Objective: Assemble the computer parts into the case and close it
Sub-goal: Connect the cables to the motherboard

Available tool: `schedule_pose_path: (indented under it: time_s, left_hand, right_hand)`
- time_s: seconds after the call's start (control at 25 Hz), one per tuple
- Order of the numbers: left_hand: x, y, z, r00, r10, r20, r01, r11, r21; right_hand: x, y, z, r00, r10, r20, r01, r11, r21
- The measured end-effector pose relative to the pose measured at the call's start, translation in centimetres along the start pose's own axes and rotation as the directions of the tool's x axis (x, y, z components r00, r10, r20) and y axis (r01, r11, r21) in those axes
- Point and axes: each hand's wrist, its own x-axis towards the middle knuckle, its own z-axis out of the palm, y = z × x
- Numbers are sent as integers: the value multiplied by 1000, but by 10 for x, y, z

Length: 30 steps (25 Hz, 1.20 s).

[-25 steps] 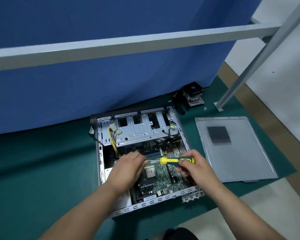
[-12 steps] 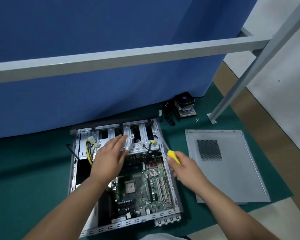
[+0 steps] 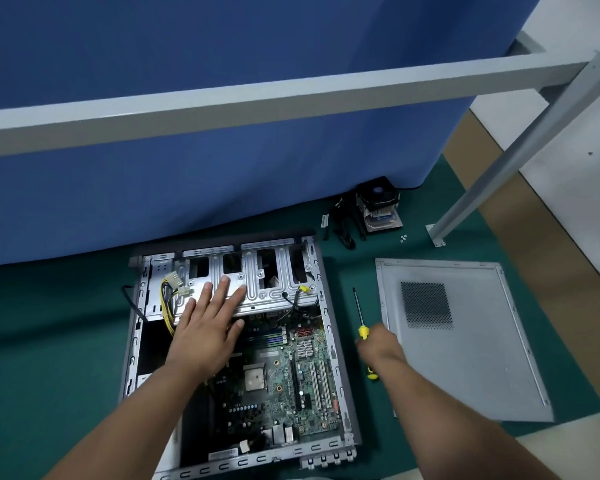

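Left hand (image 3: 208, 327) flat, open on open case (image 3: 329, 327); right hand (image 3: 378, 344) around screwdriver (image 3: 361, 317). Side panel (image 3: 465, 344) likely stiff, light; best gripped by edges.

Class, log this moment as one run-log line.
left hand: flat on drive cage | right hand: setting screwdriver on mat | side panel: off

Two bare forearms enter from bottom edge. Left hand (image 3: 207, 327) and right hand (image 3: 378, 342) ungloved. No sleeves, rings, watch or bands visible on either arm.
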Motion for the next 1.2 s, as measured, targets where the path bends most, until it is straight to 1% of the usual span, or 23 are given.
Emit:
schedule_pose_path:
  time_s: [0.08,0.16,0.24,0.32,0.36,0.4,0.44,0.48,0.52,0.56,0.6,0.64,0.68,0.72,0.76,0.8,0.84,0.88,1.0,1.08,1.2]
  left_hand:
    - [2,-4,-2,1000,12,29,-11,1000,-26]
    - [1,-5,-3,998,36,51,-33,998,-46]
    - [1,-4,-5,996,41,83,-36,997,-67]
    - [4,0,-9,993,56,104,-42,991,-131]
    - [2,0,-13,995,67,80,-53,984,-169]
    - [-4,0,-15,996,85,8,-81,976,-204]
    - [-14,1,-15,990,108,-93,-127,965,-229]
    - [-26,4,-10,973,139,-186,-180,958,-225]
    - [-40,9,-3,957,189,-220,-230,956,-180]
    - [-52,15,6,957,249,-151,-268,956,-121]
    - [-59,23,15,964,266,3,-264,961,-86]
    - [-62,29,25,956,227,187,-222,974,-49]
    - [-62,32,35,926,159,343,-170,985,1]
    - [-60,33,41,882,86,464,-123,991,49]
    - [-58,33,45,840,31,541,-84,994,75]
    - [-56,32,48,813,4,583,-61,995,78]
    - [-58,30,50,795,-5,607,-49,996,72]
    - [-58,28,51,781,-9,624,-44,997,69]
    - [-60,29,50,755,-16,655,-47,996,78]
    - [-59,29,48,742,-23,670,-46,995,85]
    - [-57,30,44,715,-36,698,-45,994,97]
  right_hand:
    - [2,-2,9,999,-9,-41,7,998,-57]
    - [-1,-4,13,997,-16,-71,11,997,-74]
    - [-5,-4,14,998,-19,-55,15,997,-79]
    - [-12,-5,4,999,-26,-41,23,996,-88]
    - [-20,-7,-4,997,-54,-63,50,997,-65]
    - [-31,-9,-13,987,-110,-117,108,994,-19]
    - [-45,-11,-21,959,-197,-205,210,977,40]
    - [-64,-15,-27,896,-308,-321,350,933,81]
    - [-86,-20,-30,808,-421,-413,490,869,73]
    - [-107,-27,-27,730,-536,-423,600,800,21]
    - [-126,-35,-19,685,-647,-335,678,735,-32]
    - [-140,-44,-5,661,-732,-163,731,678,-82]
    - [-146,-52,13,635,-771,54,768,622,-149]
    - [-146,-60,31,614,-742,269,789,565,-242]
    - [-142,-68,49,628,-644,437,778,515,-360]
    - [-137,-73,62,669,-529,523,743,461,-485]
    - [-132,-75,74,702,-450,553,711,397,-580]
    - [-128,-76,82,721,-405,562,689,332,-644]
    - [-121,-72,93,739,-308,599,664,188,-723]
    - [-118,-70,93,737,-276,617,670,171,-723]
    - [-115,-69,94,746,-255,615,664,216,-716]
